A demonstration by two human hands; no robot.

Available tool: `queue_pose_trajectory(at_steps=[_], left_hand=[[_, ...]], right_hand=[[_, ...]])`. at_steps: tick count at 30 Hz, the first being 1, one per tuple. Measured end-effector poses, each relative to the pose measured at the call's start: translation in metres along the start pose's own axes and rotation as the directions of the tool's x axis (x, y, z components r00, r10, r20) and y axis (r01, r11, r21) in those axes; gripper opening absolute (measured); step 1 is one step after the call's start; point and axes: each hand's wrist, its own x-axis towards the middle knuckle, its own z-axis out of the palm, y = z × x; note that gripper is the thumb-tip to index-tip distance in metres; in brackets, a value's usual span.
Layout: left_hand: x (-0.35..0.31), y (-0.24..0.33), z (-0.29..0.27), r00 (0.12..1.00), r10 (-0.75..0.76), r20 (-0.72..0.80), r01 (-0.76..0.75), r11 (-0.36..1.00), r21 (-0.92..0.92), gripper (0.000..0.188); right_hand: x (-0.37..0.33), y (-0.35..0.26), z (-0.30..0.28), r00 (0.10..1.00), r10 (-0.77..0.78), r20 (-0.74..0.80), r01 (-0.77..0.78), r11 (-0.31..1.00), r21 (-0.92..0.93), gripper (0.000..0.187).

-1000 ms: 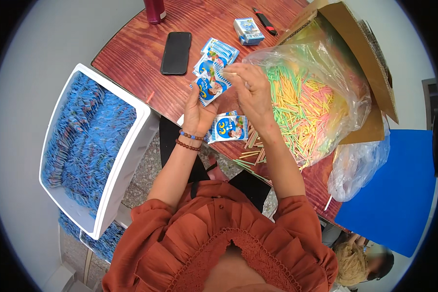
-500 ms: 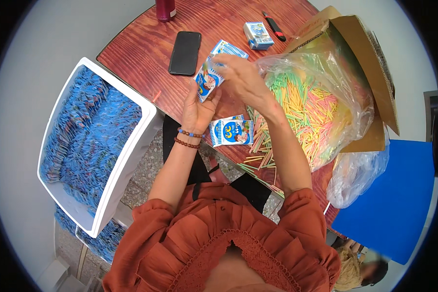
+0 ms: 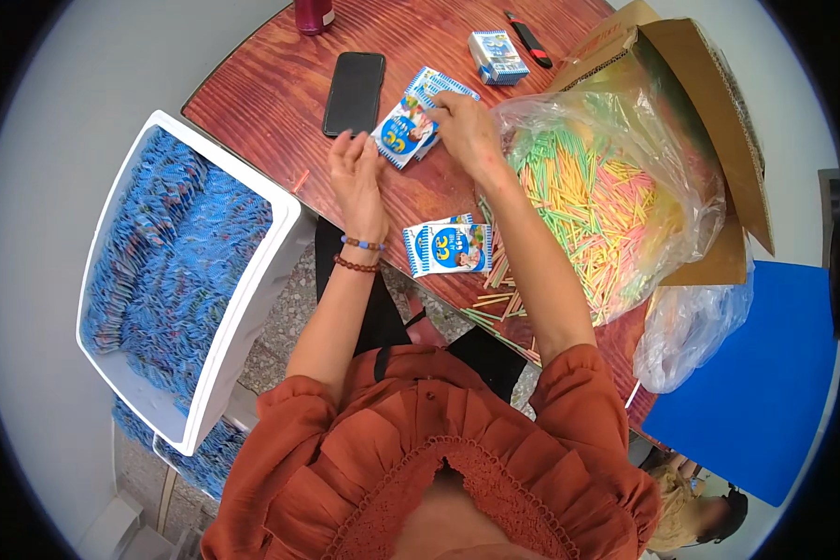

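Across the red-brown counter [image 3: 252, 103], your left hand [image 3: 357, 191] hung open, while your right hand [image 3: 469, 133] pinched the upper end of a blue-and-white packet [image 3: 404, 131], which overlapped similar packets [image 3: 435, 76] just beside your left hand. It was likely light, soft and slippery, its contents perhaps breakable; you'd have held it best by its end edge.
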Motion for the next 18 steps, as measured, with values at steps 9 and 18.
queue_pose_trajectory(at_steps=[9, 18], left_hand=[[-0.052, 0.018, -0.023, 0.783, 0.025, 0.622, -0.613, 0.199, 0.764, 0.037], [-0.048, 0.009, -0.020, 0.657, -0.039, 0.753, -0.754, 0.001, 0.657, 0.028]], right_hand=[[-0.002, 0.028, 0.010, 0.989, -0.057, -0.140, 0.033, 0.985, -0.168, 0.027], [-0.113, 0.043, -0.036, 0.994, 0.020, 0.112, -0.022, 1.000, 0.012, 0.025]])
